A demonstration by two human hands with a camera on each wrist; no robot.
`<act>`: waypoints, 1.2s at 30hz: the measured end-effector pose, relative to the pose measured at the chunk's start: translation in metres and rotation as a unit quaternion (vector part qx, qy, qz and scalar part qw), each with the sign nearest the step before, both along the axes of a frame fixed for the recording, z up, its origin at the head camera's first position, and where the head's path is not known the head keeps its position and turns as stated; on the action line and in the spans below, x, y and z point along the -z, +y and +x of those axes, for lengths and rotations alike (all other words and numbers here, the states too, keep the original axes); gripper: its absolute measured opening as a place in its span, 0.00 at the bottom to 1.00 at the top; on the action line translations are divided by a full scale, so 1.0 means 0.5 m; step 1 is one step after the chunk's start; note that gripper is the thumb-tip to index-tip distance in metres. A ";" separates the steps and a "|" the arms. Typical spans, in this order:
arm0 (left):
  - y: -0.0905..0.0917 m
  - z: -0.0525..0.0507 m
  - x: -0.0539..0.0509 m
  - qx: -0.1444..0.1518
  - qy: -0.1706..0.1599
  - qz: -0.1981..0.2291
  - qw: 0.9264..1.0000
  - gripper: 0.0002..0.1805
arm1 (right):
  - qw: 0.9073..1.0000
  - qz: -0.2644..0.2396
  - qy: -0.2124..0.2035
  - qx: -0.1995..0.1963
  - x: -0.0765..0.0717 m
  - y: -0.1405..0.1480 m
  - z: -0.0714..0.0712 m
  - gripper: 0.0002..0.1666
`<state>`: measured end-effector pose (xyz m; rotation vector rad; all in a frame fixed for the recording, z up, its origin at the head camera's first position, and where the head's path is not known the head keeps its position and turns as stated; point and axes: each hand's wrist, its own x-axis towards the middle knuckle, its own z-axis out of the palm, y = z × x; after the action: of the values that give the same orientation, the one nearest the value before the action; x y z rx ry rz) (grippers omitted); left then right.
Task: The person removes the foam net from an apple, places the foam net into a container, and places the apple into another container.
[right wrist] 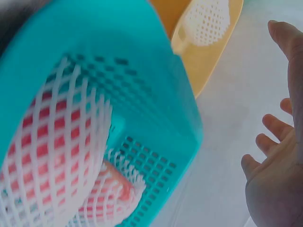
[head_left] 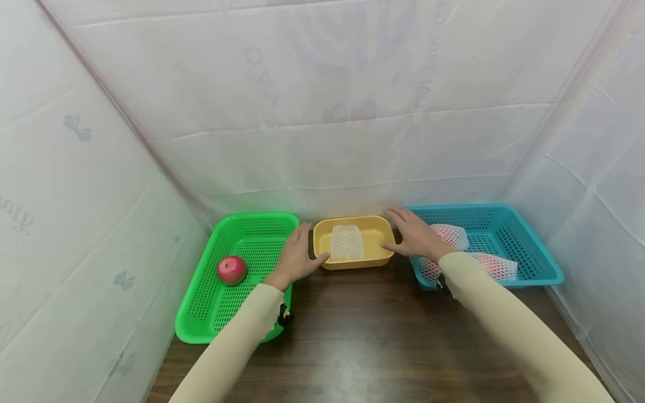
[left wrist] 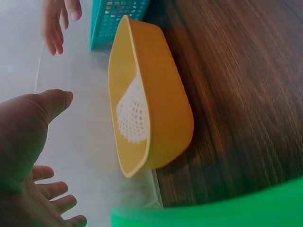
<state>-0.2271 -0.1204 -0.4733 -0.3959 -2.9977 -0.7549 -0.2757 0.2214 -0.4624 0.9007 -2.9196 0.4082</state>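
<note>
Backdrop: white, faintly printed cloth sheeting [head_left: 322,151] on three sides, creased, with purple and pink markings.
Surface: dark brown, wood-grained tabletop [head_left: 353,336], with a soft sheen toward me.
Yellow tray: shallow, smooth-walled oblong tray with rounded corners [head_left: 378,240], upright at the back of the tabletop, between two baskets.
Foam net: white, open-mesh foam sleeve [head_left: 346,242] lying in the yellow tray, left of its middle.
My left hand [head_left: 296,256]: at the tray's left end, fingers spread, grasping nothing; a gap to the tray shows in the left wrist view.
My right hand [head_left: 414,232]: at the right end, fingers loose, likewise holding nothing.
Left basket: bright green, perforated plastic basket [head_left: 262,254] with one red, apple-like fruit [head_left: 232,270].
Right basket: blue, perforated plastic basket [head_left: 529,246] with reddish pieces in white foam netting [head_left: 496,266].
Obstructions: my cream left sleeve [head_left: 242,322] covers the green basket's near right side; my cream right sleeve [head_left: 504,313] partly hides the netted pieces.
</note>
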 end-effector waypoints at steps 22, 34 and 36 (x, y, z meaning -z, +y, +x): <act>0.087 0.019 0.020 0.061 0.038 0.041 0.997 0.50 | 0.999 -0.002 -0.023 0.043 -0.019 0.078 -0.015 0.51; 0.137 0.032 0.030 0.077 0.022 0.041 0.996 0.50 | 0.996 0.011 -0.046 0.073 -0.015 0.115 -0.028 0.52; 0.145 0.032 0.034 0.078 0.022 0.047 0.996 0.49 | 0.996 0.012 -0.052 0.078 -0.014 0.121 -0.031 0.52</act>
<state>-0.2110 -0.0480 -0.4901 -0.6402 -2.9029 -0.8827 -0.2911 0.2821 -0.4551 0.6673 -3.0675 0.4229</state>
